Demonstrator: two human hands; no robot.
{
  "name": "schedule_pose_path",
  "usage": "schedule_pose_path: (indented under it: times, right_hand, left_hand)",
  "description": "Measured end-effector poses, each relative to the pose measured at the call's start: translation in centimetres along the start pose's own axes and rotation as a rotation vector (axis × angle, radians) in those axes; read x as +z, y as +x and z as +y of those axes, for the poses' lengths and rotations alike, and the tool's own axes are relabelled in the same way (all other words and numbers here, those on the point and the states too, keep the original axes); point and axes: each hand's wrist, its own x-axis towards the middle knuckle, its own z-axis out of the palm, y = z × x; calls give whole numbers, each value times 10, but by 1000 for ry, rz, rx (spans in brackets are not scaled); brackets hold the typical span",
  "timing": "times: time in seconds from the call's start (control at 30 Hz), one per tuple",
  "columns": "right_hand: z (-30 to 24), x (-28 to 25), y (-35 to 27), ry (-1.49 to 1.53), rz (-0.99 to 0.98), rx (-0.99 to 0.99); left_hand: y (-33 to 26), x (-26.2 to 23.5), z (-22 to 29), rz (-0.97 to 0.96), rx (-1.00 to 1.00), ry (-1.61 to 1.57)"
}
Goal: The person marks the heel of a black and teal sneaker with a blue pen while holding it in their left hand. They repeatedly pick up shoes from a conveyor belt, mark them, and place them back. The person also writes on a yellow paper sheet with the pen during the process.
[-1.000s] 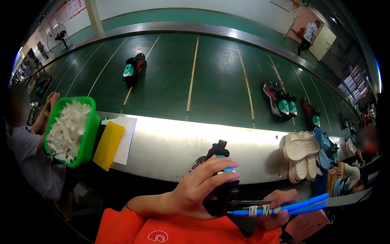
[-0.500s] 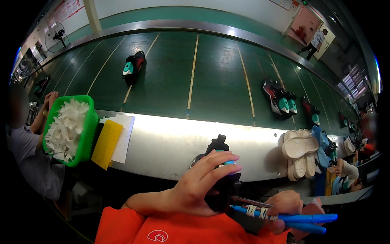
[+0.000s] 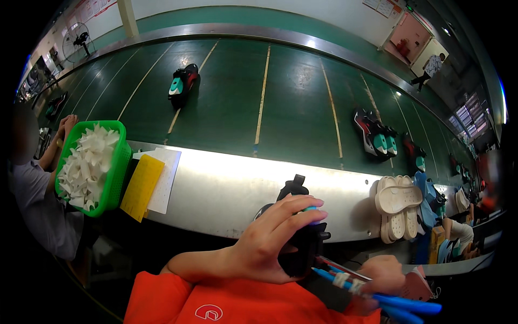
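Left hand (image 3: 270,243) wrapped around a black shoe (image 3: 299,237), fingers (image 3: 294,208) curled over the top, a bit of teal showing under the fingertips. Shoe held up close, low in the middle of the view, in front of the shiny metal ledge (image 3: 216,189). Right hand (image 3: 386,275) closed tight around a blue tool (image 3: 399,305) with white tape on it, just beside the shoe, tip of the tool touching or almost touching the bottom of the shoe; hard to tell which. Orange sleeve (image 3: 216,305) along the lower edge. On the ledge to the left, a green basket (image 3: 116,173) full of white pieces, a yellow pad (image 3: 141,186) leaning next to it on a white sheet (image 3: 167,178). On the ledge to the right, a stack of white soles (image 3: 396,208). Behind the ledge, a wide green belt (image 3: 291,102) with yellow lines. On the belt, one black and teal shoe (image 3: 182,83) far to the left, and a black, red and teal pair (image 3: 375,137) well apart on the right. Another person in a grey sleeve (image 3: 32,205) at the left edge, near the basket.
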Motion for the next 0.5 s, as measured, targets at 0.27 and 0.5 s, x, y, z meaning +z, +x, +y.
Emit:
schedule_pose_path:
  times: [0.27,0.5]
  right_hand:
    - [69,52,-57,175,1308,340]
    - [134,86,-76,326,1466,594]
  left_hand:
    - [-50,20,-38,-167,248,56]
    - [-125,66,-109,-433,629,281]
